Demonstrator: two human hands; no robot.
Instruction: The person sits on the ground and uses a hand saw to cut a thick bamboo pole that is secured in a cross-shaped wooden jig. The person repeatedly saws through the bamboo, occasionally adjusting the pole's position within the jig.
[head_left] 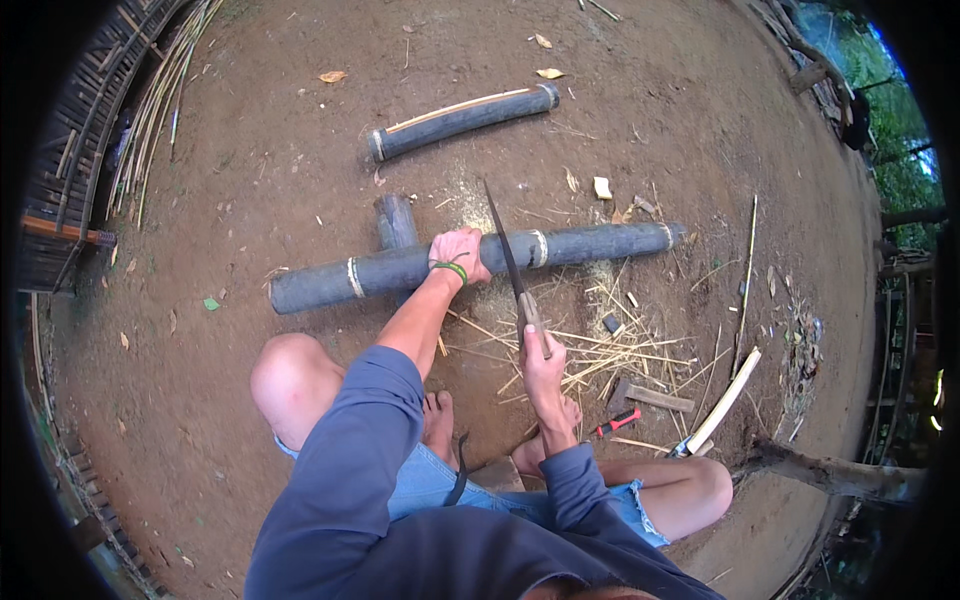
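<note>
A long, dark bamboo pole [595, 244] with pale rings at its joints lies crosswise in front of me. Beneath its left half is a shorter dark bamboo piece [396, 220]. My left hand [458, 252], with a green band at the wrist, grips the pole from above near its middle. In my right hand [543, 370] is the wooden handle of a handsaw [506, 243]. Its narrow dark blade points away from me and crosses the pole just right of my left hand. Whether the teeth have cut into the bamboo cannot be made out.
Farther off lies another bamboo section [465, 120] with a pale slit along its top. Thin bamboo strips [630, 360] litter the ground at right, near a red-handled tool [618, 423], a wood block [660, 398] and a pale split piece [727, 400]. Long canes [165, 110] lean at far left.
</note>
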